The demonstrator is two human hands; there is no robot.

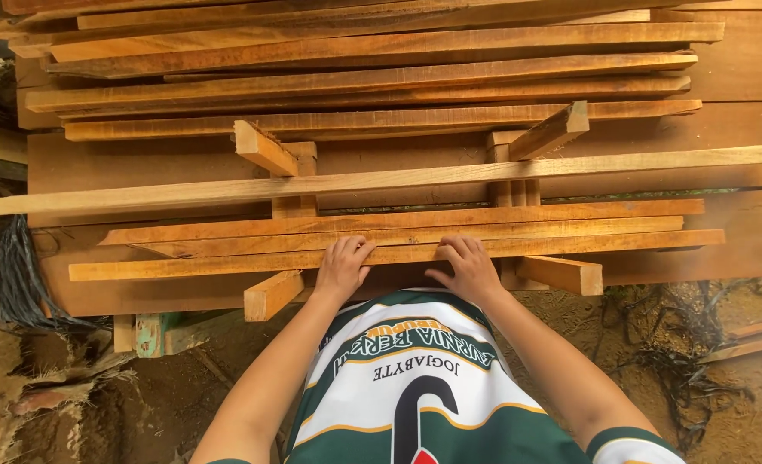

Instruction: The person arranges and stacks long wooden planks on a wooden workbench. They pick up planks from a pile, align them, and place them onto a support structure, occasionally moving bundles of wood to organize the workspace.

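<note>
Both hands (407, 268) on nearest plank (226, 265)

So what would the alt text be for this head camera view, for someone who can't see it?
Both hands, left hand and right hand, rest flat on the nearest long reddish-brown wooden plank of a layered stack on short wooden crosspieces, with a bundle of dark cords at left.

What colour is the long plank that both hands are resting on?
The plank under the left hand and right hand is warm orange-brown, with rough pale edges; the head view shows it.
</note>
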